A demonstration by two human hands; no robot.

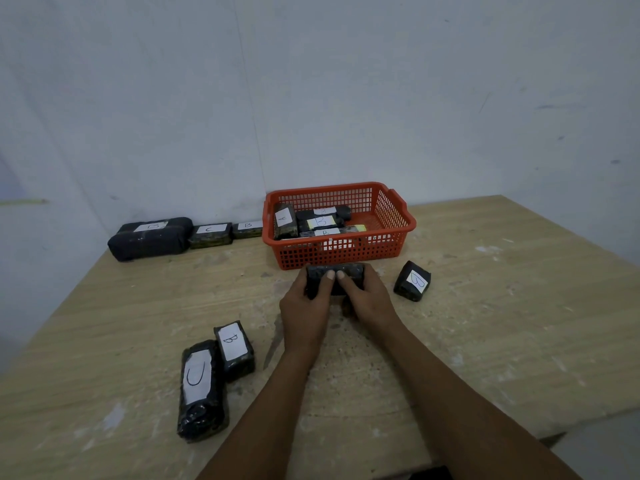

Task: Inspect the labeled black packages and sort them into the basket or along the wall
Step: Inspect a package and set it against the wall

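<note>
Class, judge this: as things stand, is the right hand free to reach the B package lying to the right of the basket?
Probably not yet: the right hand grips the held package together with the left hand. The table path to the B package looks unobstructed.

Bare sorting corner of a plain workroom, scuffed pale painted wall (346, 81), worn chipped wooden table (485, 306), red plastic mesh basket (391, 233), black wrapped hand-lettered packages (207, 233)

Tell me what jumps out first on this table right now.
The red basket by the wall, holding labeled black packages. Just in front of it, the left hand and right hand grip one black package between them. A long C-labeled package lies near left.
</note>
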